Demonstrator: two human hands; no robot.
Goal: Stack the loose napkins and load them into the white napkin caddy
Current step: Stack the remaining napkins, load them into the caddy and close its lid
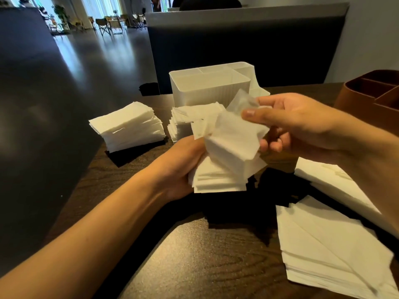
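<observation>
- Holding a bundle of napkins (pixel 218 175) in our left hand (pixel 185 165); our right hand (pixel 298 124) pinches the top napkin (pixel 235 137).
- The white napkin caddy (pixel 210 90) stands straight ahead, near the tabletop's (pixel 207 262) far edge, just past both hands.

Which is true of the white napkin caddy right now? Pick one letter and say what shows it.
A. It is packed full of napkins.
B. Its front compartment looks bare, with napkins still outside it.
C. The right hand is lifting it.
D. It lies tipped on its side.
B: the white napkin caddy stands upright with bare inner walls in front, while the left hand holds a napkin bundle before it.
</observation>
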